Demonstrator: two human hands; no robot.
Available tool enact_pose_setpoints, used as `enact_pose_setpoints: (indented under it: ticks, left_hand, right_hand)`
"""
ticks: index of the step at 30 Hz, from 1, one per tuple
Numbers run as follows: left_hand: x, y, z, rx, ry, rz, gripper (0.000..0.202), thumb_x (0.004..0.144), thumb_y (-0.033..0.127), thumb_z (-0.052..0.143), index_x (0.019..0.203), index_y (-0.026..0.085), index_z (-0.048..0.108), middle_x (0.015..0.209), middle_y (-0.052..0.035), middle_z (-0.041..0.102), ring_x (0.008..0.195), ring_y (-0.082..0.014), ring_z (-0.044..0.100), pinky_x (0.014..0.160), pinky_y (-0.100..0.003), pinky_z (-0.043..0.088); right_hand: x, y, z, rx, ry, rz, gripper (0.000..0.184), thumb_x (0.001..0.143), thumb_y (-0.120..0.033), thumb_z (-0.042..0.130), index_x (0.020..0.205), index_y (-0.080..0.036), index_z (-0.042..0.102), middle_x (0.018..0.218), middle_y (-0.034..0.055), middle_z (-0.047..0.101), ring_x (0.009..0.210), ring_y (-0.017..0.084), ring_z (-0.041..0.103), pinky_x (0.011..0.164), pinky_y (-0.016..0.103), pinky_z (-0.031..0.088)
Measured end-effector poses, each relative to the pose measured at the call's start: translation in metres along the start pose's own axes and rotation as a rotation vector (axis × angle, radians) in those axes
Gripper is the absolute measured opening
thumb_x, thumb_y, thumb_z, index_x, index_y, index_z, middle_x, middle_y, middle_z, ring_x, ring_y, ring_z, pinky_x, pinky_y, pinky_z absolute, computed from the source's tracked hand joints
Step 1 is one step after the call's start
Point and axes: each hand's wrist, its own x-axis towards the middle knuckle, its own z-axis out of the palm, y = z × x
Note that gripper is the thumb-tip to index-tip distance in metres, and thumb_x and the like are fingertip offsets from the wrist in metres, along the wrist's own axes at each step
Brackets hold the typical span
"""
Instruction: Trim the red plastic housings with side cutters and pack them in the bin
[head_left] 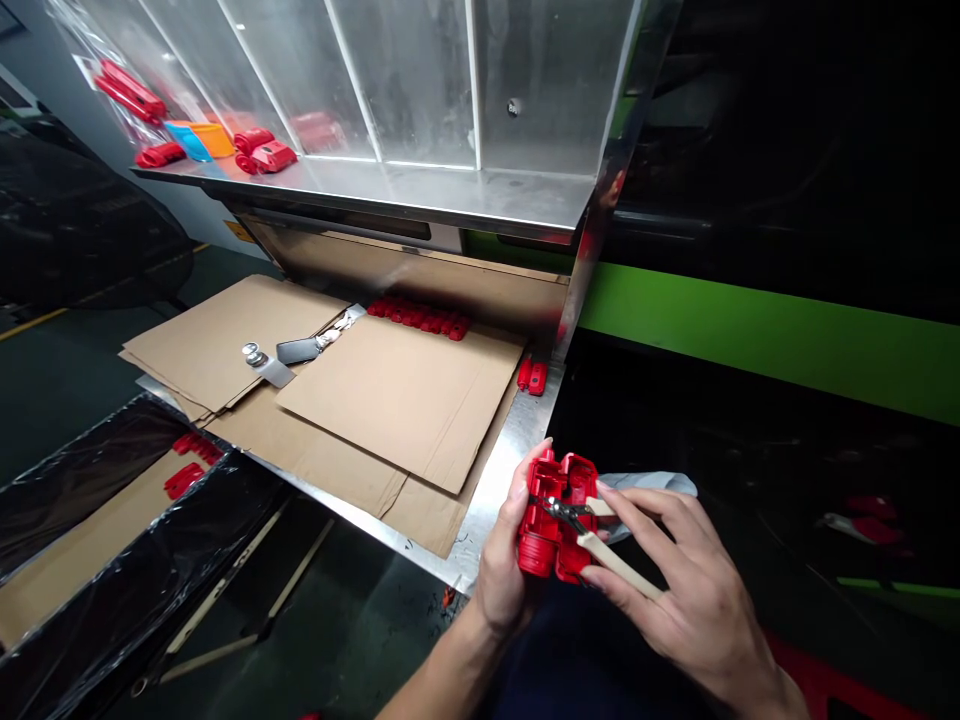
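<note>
My left hand point(501, 560) is closed around a red plastic housing point(536, 555), whose hollow inside faces up. In my right hand point(682, 570) is a pair of nippers point(622, 565) with cream handles, spread apart. The dark jaws of the nippers reach into the middle of the red housing. Fingertips of the right hand are also close to the housing's right edge; whether they touch it I cannot tell. A pale grey cloth or bag point(652, 485) shows behind the right hand, partly hidden by it.
Cardboard sheets point(397, 400) cover much of the metal bench. Red parts point(420, 318) line its back, and two more red pieces point(532, 377) lie at its right corner. A phone point(298, 350) rests between the stacks. Left below stands a box lined with black plastic point(247, 490).
</note>
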Motion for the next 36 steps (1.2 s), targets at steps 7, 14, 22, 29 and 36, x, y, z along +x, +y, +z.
enact_pose_setpoints:
  ticks: [7,14,22,29,36]
  left_hand:
    - [0.003,-0.004,0.0,0.007,0.0,-0.008,0.054,0.1,0.045,0.043,0.151,0.025,0.037,0.139,-0.013,0.057,0.117,-0.034,0.062,0.103,-0.051,0.049]
    - [0.004,-0.005,-0.001,0.024,0.041,-0.017,0.054,0.101,0.043,0.042,0.151,0.024,0.036,0.137,-0.0127,0.059,0.119,-0.034,0.06,0.105,-0.051,0.047]
    - [0.008,-0.004,-0.001,0.117,0.075,0.016,0.048,0.102,0.041,0.04,0.147,0.023,0.044,0.14,-0.0072,0.057,0.135,-0.0274,0.047,0.119,-0.04,0.03]
    - [0.009,-0.004,-0.004,0.203,0.09,0.001,0.049,0.102,0.048,0.04,0.142,0.022,0.051,0.139,-0.0084,0.058,0.135,-0.0291,0.046,0.118,-0.041,0.03]
    - [0.011,0.0,-0.004,-0.032,0.026,-0.104,0.057,0.1,0.05,0.042,0.152,0.027,0.033,0.122,-0.013,0.066,0.108,-0.0318,0.066,0.098,-0.052,0.052]
  right_hand:
    - [0.002,0.0,0.003,-0.02,0.006,0.009,0.061,0.087,-0.041,0.069,0.139,-0.014,0.051,0.121,0.0122,0.056,0.111,0.025,0.05,0.094,0.04,0.046]
    - [0.004,-0.002,0.002,-0.111,-0.022,0.014,0.058,0.089,-0.039,0.066,0.139,-0.013,0.051,0.122,0.0131,0.056,0.112,0.027,0.049,0.094,0.043,0.046]
    - [0.004,-0.002,0.003,-0.136,-0.043,0.018,0.048,0.09,-0.035,0.065,0.132,-0.015,0.056,0.116,0.0114,0.058,0.105,0.025,0.051,0.09,0.04,0.048]
    - [0.002,0.0,0.006,0.064,-0.071,0.053,0.04,0.09,-0.023,0.066,0.128,-0.017,0.056,0.092,0.0054,0.058,0.087,0.017,0.05,0.075,0.031,0.05]
    - [-0.008,0.008,0.005,0.114,0.066,0.113,0.055,0.09,-0.034,0.062,0.139,-0.014,0.049,0.126,0.0144,0.055,0.117,0.027,0.052,0.098,0.044,0.047]
